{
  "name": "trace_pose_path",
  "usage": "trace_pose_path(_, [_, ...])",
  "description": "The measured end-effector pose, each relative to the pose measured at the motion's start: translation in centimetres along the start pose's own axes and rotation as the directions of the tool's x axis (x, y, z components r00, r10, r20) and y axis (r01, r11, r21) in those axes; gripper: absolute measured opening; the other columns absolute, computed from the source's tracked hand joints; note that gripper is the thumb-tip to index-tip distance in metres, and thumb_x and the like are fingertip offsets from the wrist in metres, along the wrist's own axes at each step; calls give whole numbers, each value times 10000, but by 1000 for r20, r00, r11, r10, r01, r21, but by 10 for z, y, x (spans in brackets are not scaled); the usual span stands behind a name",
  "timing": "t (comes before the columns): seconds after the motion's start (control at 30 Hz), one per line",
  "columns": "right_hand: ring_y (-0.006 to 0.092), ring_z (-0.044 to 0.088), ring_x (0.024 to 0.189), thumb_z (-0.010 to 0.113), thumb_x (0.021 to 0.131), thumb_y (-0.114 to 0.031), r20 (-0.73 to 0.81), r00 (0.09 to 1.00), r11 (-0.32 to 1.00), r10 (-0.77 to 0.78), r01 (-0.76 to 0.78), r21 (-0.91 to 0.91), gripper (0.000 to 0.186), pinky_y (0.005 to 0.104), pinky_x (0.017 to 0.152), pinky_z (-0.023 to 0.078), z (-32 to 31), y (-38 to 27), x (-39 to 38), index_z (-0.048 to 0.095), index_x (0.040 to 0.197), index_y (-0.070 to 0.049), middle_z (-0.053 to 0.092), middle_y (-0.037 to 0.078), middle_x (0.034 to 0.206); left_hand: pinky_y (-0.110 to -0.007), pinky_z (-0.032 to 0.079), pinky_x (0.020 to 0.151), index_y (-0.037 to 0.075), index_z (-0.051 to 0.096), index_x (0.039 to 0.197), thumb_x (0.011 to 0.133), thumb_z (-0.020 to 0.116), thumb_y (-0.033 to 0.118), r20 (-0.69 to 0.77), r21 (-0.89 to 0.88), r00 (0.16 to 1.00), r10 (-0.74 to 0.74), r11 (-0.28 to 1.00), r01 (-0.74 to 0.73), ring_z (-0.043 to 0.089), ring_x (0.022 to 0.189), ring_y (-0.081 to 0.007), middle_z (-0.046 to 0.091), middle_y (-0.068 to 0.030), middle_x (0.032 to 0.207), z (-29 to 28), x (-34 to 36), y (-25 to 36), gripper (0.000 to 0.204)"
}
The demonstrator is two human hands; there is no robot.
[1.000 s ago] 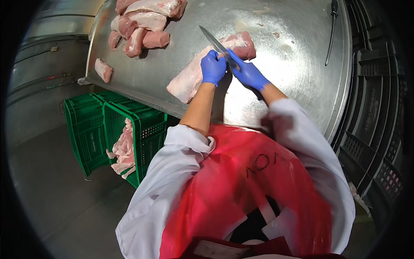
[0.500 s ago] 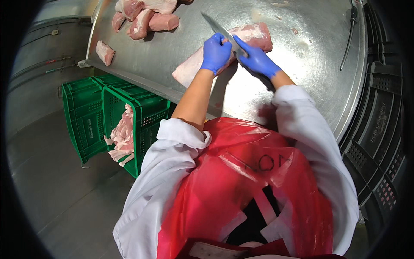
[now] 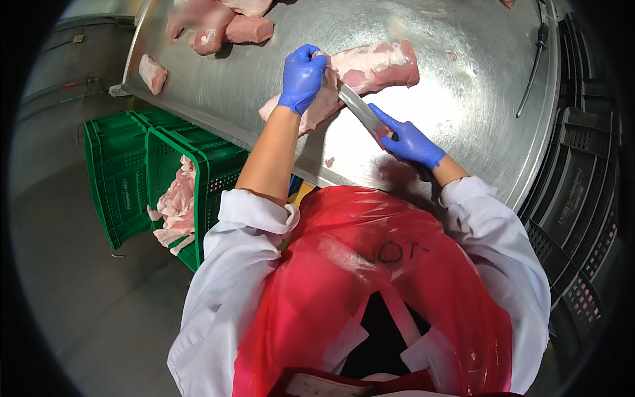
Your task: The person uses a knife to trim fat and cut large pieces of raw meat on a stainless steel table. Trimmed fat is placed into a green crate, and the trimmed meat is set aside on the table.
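Note:
A long pale-pink piece of raw meat (image 3: 377, 66) lies slantwise on the metal table in front of me, whitish fat along its top. My left hand (image 3: 303, 78), in a blue glove, is closed on a flap of fat at the meat's middle. In my right hand (image 3: 413, 143), also gloved in blue, is a knife (image 3: 366, 112), its index finger stretched along the blade's back. The blade points up and left, and its tip meets the meat's near side just right of my left hand.
More meat pieces (image 3: 248, 30) lie at the table's far left, with a small one (image 3: 153, 73) near its left edge. Below stands a green crate (image 3: 205, 155) holding pale trimmings (image 3: 177, 198). A thin dark rod (image 3: 533, 73) lies at right, beside stacked black crates (image 3: 575, 178).
My right hand has drawn the knife back toward me and to the right, from across the meat to its near side. My left hand has shifted left, pulling at the fat.

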State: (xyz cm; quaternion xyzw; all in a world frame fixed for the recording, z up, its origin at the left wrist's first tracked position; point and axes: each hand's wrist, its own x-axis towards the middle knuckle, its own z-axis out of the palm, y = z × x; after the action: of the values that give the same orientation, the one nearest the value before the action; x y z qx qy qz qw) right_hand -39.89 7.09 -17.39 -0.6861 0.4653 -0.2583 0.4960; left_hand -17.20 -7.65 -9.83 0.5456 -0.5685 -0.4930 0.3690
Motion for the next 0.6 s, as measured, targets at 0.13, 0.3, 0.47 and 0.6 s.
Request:
trace_pose_path(0.13, [386, 698, 862, 475, 985, -229, -75, 996, 999, 46, -47, -4, 641, 451, 779, 531, 11, -24, 81, 249, 1584, -244, 677, 293, 974, -214, 422, 570, 0, 645, 875, 885, 628, 64, 58, -48, 997, 50, 998, -48, 528, 648, -61, 625, -22, 781, 9, -18, 28, 66])
trace_pose_path(0.3, [402, 703, 847, 485, 976, -278, 76, 984, 986, 162, -159, -48, 667, 453, 824, 536, 21, -40, 19, 225, 1590, -277, 689, 277, 994, -237, 448, 581, 2, 647, 846, 873, 625, 81, -12, -155, 1000, 14, 988, -16, 549, 629, -95, 620, -36, 737, -21, -17, 29, 86])
trace_pose_path(0.47, [398, 709, 892, 516, 965, -267, 4, 995, 995, 100, -100, -2, 678, 446, 823, 546, 37, -52, 73, 246, 1586, -237, 699, 279, 1028, -207, 422, 559, 26, 628, 905, 901, 613, 57, 96, 115, 896, 433, 889, -443, 541, 654, -81, 608, -31, 797, -34, -28, 43, 34])
trace_pose_path(0.6, [393, 707, 809, 502, 954, -258, 159, 943, 933, 291, -317, 172, 685, 457, 751, 550, 49, -83, 65, 243, 1587, -220, 701, 286, 940, -210, 394, 541, 17, 635, 926, 911, 587, 46, 14, -249, 977, 214, 947, -204, 511, 620, -67, 598, -28, 784, -56, -23, 36, 58])
